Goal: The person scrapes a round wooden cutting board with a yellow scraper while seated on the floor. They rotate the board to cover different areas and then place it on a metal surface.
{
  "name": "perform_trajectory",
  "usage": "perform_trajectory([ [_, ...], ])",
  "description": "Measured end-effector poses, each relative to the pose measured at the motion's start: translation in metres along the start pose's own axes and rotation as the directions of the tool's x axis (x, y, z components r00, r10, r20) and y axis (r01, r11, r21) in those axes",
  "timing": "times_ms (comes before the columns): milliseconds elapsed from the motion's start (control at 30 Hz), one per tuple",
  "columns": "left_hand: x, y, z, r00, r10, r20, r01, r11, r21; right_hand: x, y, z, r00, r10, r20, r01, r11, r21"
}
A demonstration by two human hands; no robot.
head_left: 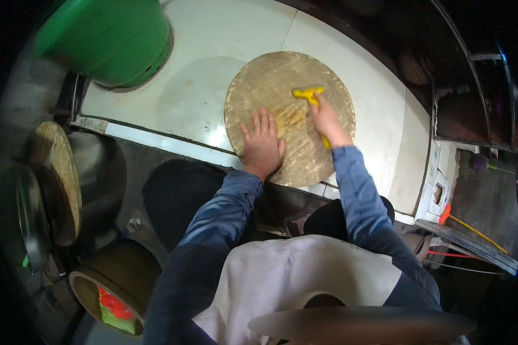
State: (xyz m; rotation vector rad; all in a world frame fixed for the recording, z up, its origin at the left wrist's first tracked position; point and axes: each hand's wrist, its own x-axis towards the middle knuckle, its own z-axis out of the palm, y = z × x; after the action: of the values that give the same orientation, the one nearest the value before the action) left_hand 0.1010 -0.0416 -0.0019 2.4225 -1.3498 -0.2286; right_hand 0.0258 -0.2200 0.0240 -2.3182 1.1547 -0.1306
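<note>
A large round wooden board (253, 86) lies flat on the white tiled counter, its near edge reaching past the counter's front edge. Its face is worn and streaked, with a more yellow patch near the middle. My left hand (263, 144) rests flat on the board's near left part, fingers spread, holding nothing. In my right hand (330, 122) is a yellow T-shaped scraper (308, 93), gripped round its handle. The scraper's head is over the board's upper right part; whether its edge touches the wood I cannot tell.
A green gas cylinder (112, 43) stands at the counter's back left. At left, another round wooden board (69, 190) leans beside a metal lid (31, 215). A brown bin (89, 282) with coloured bags is at lower left. Dark metal shelving (472, 109) stands at right.
</note>
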Motion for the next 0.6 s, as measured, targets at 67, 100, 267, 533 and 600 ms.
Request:
perform_trajectory([
  [67,0.0,0.001,0.002,1.0,0.009,0.004,-0.009,1.0,0.0,0.012,-0.004,0.0,1.0,-0.018,-0.019,0.017,0.999,-0.045],
  [100,-0.001,-0.001,0.002,1.0,0.008,0.008,-0.008,1.0,0.008,0.007,-0.003,0.005,0.999,-0.025,-0.02,0.025,0.999,-0.045],
  [267,-0.003,-0.009,-0.001,0.999,-0.023,0.047,0.025,0.999,-0.043,-0.114,0.005,-0.003,0.988,0.083,0.128,-0.089,0.995,0.039],
  [533,-0.003,-0.005,-0.005,0.998,-0.016,0.053,0.02,0.998,-0.064,-0.069,0.021,-0.004,0.999,0.046,-0.01,-0.045,0.997,0.057],
  [600,0.001,0.0,-0.002,0.999,0.007,0.046,-0.007,1.0,-0.007,-0.011,0.027,-0.003,0.998,0.024,-0.054,-0.023,0.999,0.025],
])
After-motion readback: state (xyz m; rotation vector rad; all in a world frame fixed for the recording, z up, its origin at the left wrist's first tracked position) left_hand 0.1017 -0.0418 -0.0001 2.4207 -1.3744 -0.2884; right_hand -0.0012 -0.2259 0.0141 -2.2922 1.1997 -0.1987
